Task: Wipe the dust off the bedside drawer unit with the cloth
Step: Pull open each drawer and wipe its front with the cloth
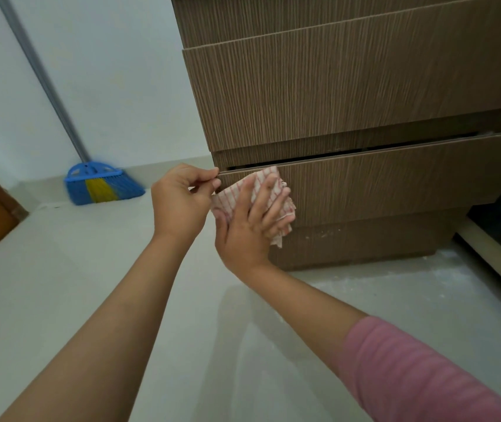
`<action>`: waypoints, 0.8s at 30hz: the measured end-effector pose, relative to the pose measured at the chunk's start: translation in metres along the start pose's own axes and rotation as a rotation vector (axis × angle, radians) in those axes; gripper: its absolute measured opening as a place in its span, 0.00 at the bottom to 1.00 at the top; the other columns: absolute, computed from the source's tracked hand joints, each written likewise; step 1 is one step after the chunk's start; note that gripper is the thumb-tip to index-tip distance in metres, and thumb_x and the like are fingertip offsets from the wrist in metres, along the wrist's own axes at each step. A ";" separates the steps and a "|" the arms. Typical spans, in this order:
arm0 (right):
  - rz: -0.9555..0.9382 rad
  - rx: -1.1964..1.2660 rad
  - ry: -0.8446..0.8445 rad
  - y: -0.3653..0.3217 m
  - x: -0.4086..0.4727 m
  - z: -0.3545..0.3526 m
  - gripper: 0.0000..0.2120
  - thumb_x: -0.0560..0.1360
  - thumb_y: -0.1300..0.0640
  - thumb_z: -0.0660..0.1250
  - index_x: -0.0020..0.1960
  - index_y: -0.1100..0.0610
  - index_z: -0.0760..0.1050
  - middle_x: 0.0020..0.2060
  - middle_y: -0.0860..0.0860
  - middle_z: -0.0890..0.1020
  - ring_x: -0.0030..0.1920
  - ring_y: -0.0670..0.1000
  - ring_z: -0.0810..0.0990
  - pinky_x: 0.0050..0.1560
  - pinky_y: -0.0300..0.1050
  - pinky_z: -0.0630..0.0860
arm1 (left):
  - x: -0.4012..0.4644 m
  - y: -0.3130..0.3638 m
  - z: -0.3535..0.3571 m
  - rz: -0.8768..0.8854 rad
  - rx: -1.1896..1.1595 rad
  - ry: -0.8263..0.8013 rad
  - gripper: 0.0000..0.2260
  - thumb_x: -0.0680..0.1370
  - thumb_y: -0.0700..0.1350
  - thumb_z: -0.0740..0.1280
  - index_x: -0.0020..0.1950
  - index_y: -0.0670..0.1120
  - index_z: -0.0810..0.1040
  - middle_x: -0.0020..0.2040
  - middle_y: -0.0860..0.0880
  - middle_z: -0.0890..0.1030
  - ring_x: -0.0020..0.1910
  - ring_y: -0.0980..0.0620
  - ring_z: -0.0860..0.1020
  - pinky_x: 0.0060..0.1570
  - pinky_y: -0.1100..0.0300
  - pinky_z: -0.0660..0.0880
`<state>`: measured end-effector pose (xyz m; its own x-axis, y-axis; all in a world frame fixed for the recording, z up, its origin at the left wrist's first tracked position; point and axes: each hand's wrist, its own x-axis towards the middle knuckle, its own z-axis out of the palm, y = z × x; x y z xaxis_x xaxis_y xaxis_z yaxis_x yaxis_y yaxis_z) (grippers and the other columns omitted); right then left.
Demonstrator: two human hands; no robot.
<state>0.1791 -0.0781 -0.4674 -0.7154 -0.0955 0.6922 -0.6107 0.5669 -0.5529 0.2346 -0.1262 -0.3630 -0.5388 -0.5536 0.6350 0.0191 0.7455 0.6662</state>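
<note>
The drawer unit (349, 95) fills the upper right of the view, brown with a fine vertical grain; its top and right side are cut off by the frame, so its full height cannot be seen. Its bottom drawer (395, 184) stands slightly pulled out, leaving a dark gap along the top edge, and what lies inside is hidden. Below it the plinth (365, 242) carries pale specks that are too small to make out.

The floor (75, 284) is pale and smooth, with a whitish dusty patch at the foot of the unit on the right. The wall (106, 71) behind is plain and light. A dark object at the far right edge is cut off and cannot be identified, and a brown wooden edge shows at the far left.

A broom (100, 185) with a blue head and blue and yellow bristles leans in the corner, its grey handle running up out of frame.

The right hand (252, 220), pink sleeve at the forearm, lies flat with fingers spread, pressing the cloth (276, 205) against the left end of the drawer front. The cloth is white with red checks, folded, and partly hidden under the palm.

The left hand (179, 199) pinches the drawer's top left corner, its grip closed on that edge between thumb and fingertips.
</note>
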 end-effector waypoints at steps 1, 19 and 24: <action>-0.009 -0.023 0.005 0.001 -0.005 0.005 0.36 0.77 0.39 0.47 0.76 0.54 0.35 0.74 0.57 0.33 0.74 0.62 0.33 0.67 0.70 0.37 | 0.000 0.000 0.000 0.001 -0.003 0.003 0.07 0.71 0.36 0.72 0.47 0.42 0.83 0.42 0.48 0.81 0.42 0.59 0.79 0.44 0.74 0.72; -0.121 -0.213 -0.190 0.148 0.045 -0.091 0.35 0.77 0.37 0.47 0.75 0.54 0.39 0.74 0.60 0.41 0.72 0.66 0.38 0.65 0.73 0.39 | -0.007 0.001 0.003 0.038 0.043 0.047 0.06 0.72 0.38 0.71 0.49 0.42 0.82 0.43 0.47 0.81 0.42 0.53 0.78 0.45 0.63 0.77; 0.008 -0.127 -0.143 0.149 0.067 -0.110 0.38 0.77 0.40 0.51 0.75 0.56 0.35 0.74 0.63 0.38 0.73 0.65 0.33 0.66 0.70 0.35 | -0.004 -0.003 0.003 0.043 0.029 0.027 0.06 0.72 0.37 0.71 0.48 0.42 0.83 0.43 0.46 0.81 0.44 0.48 0.79 0.48 0.51 0.78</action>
<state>0.0777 0.0896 -0.4523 -0.7667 -0.2004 0.6099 -0.5633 0.6658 -0.4894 0.2344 -0.1250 -0.3688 -0.5148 -0.5307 0.6733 0.0174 0.7788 0.6271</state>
